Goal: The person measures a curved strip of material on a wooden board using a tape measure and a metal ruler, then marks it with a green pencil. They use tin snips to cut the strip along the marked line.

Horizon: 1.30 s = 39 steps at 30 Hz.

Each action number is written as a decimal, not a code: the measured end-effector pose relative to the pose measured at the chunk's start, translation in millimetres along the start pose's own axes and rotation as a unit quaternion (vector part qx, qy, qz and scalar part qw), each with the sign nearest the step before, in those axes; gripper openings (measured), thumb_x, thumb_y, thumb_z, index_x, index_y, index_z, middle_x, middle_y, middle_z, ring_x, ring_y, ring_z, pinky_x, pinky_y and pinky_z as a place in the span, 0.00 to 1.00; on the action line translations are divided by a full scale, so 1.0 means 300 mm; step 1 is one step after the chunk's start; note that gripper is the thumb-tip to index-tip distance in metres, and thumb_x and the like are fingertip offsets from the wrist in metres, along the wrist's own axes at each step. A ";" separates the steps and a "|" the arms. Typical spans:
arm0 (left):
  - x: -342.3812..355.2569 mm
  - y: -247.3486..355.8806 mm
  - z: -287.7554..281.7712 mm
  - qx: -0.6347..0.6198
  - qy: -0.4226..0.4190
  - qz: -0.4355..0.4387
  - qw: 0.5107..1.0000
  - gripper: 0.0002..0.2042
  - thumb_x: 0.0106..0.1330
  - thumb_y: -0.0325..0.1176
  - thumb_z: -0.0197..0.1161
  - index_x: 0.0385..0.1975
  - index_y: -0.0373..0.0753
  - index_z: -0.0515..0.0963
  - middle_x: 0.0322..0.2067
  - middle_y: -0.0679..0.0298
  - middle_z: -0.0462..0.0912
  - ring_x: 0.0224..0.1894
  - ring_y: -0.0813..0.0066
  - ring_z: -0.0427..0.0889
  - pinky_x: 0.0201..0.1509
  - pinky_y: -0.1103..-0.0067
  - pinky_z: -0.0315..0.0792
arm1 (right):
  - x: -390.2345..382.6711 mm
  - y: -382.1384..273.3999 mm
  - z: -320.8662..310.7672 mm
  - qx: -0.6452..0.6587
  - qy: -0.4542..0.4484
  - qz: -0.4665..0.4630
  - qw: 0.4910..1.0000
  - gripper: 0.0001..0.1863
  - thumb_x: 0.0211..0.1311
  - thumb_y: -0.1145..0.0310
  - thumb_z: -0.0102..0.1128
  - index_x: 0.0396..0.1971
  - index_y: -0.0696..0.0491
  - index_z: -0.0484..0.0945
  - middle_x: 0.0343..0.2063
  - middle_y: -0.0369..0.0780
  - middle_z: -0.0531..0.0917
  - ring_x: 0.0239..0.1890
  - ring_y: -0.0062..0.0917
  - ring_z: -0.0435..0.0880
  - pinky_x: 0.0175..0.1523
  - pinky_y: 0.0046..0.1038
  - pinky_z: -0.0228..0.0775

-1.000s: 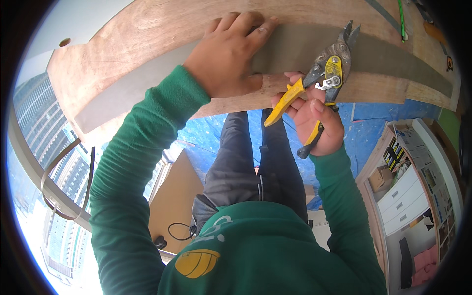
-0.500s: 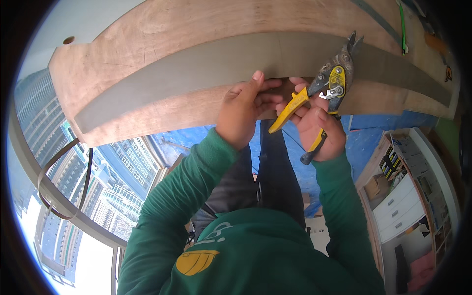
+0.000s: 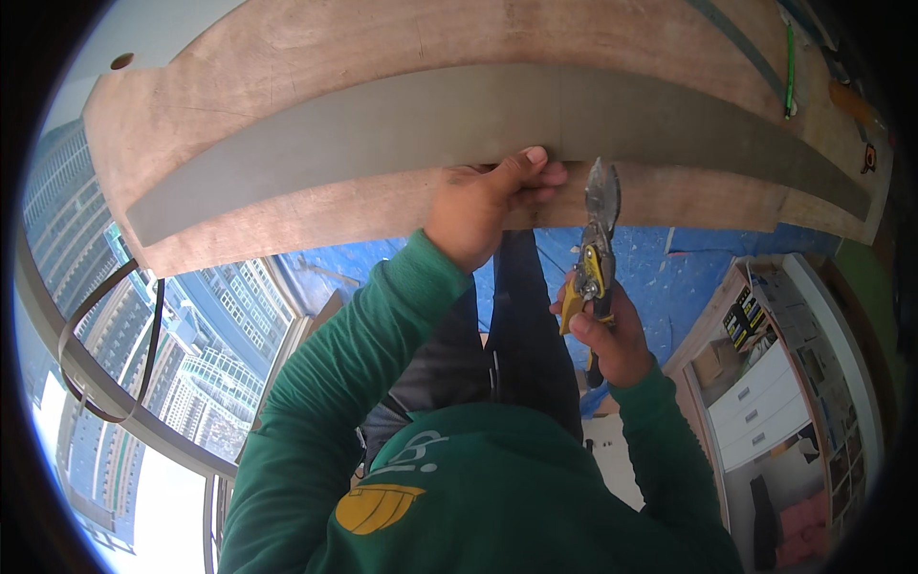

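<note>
A long grey sheet-like strip (image 3: 382,129) lies across the wooden board, its edges curved in this wide view. My left hand (image 3: 488,206) is closed at the strip's near edge, the thumb on top and the fingers curled at and below the edge. My right hand (image 3: 615,330) is wrapped round the yellow-and-black handles of tin snips (image 3: 595,253). Their dark jaws point away from me, over the board's near edge and just short of the strip. The lower part of the handles is partly hidden by my palm.
The wooden board (image 3: 316,206) spans the far side. A green pencil-like stick (image 3: 790,72) and an orange-brown handle (image 3: 854,103) lie at its far right. Blue sheeting (image 3: 641,263) covers the floor. A white drawer cabinet (image 3: 765,407) stands right; a window (image 3: 206,364) is left.
My right hand has drawn the tin snips down toward me, off the strip, and turned them upright with the handles closer together. My left hand has stayed at the strip's edge.
</note>
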State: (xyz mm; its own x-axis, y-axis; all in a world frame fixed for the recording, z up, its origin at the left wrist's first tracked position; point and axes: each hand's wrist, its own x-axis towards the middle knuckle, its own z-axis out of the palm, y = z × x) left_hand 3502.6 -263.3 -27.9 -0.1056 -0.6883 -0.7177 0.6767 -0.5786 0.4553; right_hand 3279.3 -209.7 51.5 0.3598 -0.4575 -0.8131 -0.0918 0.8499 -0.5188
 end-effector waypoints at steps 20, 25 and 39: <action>-0.007 -0.014 -0.007 -0.009 0.005 -0.045 0.999 0.16 0.74 0.37 0.63 0.50 0.28 0.78 0.42 0.53 0.84 0.44 0.64 0.85 0.51 0.66 0.85 | -0.001 0.014 0.069 -0.077 0.037 0.053 0.995 0.18 0.69 0.60 0.57 0.49 0.58 0.74 0.34 0.37 0.78 0.34 0.22 0.79 0.43 0.27 0.71; -0.004 -0.014 -0.015 0.000 0.002 -0.045 0.999 0.16 0.75 0.36 0.63 0.50 0.27 0.78 0.43 0.53 0.84 0.45 0.64 0.85 0.52 0.64 0.85 | 0.009 0.019 0.085 -0.064 0.058 0.009 0.996 0.17 0.71 0.57 0.61 0.40 0.58 0.74 0.25 0.36 0.78 0.26 0.18 0.76 0.34 0.23 0.70; -0.004 -0.015 -0.021 -0.012 0.009 -0.050 0.999 0.10 0.75 0.33 0.61 0.49 0.34 0.78 0.40 0.58 0.84 0.40 0.68 0.85 0.47 0.60 0.86 | 0.015 -0.002 0.097 -0.108 0.068 0.017 0.992 0.16 0.70 0.57 0.61 0.38 0.57 0.74 0.25 0.36 0.79 0.25 0.18 0.77 0.33 0.24 0.69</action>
State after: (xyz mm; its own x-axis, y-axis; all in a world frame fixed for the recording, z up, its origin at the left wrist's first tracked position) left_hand 3504.4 -257.2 -32.6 -0.1602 -0.6199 -0.7681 0.6802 -0.6332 0.3692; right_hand 3308.1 -204.7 55.9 0.2266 -0.4728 -0.8516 -0.3044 0.7961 -0.5230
